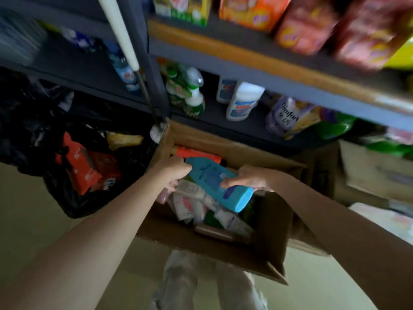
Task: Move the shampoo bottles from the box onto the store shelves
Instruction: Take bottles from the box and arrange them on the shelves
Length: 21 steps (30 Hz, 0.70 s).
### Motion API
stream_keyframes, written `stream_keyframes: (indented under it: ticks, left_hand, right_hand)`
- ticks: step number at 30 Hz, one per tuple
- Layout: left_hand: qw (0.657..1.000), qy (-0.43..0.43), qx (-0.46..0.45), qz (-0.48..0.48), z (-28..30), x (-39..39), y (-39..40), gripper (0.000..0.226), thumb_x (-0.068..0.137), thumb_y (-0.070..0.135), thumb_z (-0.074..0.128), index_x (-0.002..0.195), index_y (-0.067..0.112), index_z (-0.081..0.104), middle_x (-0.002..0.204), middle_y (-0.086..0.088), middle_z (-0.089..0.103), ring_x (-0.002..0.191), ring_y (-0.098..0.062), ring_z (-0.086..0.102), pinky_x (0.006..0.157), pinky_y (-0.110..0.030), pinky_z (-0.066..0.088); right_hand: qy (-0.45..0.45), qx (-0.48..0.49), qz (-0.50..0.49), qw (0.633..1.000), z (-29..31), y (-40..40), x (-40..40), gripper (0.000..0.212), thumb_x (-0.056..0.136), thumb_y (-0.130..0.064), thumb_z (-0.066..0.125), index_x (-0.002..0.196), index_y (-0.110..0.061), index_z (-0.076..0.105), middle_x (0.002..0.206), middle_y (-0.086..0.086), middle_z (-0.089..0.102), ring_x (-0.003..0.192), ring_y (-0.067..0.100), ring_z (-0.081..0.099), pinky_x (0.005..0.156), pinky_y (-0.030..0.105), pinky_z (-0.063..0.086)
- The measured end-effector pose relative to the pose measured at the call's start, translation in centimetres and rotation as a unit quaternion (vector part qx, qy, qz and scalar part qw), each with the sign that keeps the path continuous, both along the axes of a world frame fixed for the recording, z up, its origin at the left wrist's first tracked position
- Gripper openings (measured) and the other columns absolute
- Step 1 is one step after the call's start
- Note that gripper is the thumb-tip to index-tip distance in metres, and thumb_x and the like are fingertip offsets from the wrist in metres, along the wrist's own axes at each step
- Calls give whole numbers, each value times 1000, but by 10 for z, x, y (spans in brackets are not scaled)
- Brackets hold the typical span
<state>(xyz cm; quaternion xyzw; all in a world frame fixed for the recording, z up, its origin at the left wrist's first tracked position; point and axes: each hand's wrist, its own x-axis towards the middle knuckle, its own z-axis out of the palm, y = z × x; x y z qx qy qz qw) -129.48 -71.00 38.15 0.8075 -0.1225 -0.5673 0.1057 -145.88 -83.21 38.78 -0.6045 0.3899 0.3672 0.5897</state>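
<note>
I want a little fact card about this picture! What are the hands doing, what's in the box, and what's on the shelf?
held thing: blue bottle, over the box
right hand: grips the bottle near its wide end
left hand: curled at the bottle's narrow end
box: open cardboard, holding a red bottle and pale packets
shelf: green spray bottles, white bottle, purple pouch
beside box: black bag with red packs

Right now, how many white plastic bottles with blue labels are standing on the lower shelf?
2: a large white bottle at the shelf front, and a smaller one behind, left of it. Others may be hidden.
</note>
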Motion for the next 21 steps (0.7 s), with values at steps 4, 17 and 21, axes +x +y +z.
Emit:
stream_keyframes:
  ticks: [4,17,21]
  left_hand:
    - [975,133,-86,156,95,-10,-41,56,95,43,44,135,5,36,129,-23,49,103,-33,58,81,-41,47]
    - [743,366,-505,245,344,-34,-61,56,32,34,87,79,7,75,78,-12,72,67,-24,70,58,-32,57]
    - [782,296,-529,144,402,-31,-45,59,4,36,85,51,2,71,54,-6,66,46,-15,64,46,-21,52]
  right_hand:
    - [-57,-111,10,992,118,-40,4,19,84,-32,68,76,-15,62,57,-10,64,49,1,58,49,13,44]
    - [-319,-273,80,904,387,-74,-15,27,88,-30,62,108,-12,61,100,9,66,86,22,66,70,30,54]
    - [-321,-120,72,937,395,-62,-19,34,89,-37,60,109,-9,59,105,9,67,83,22,68,63,21,52]
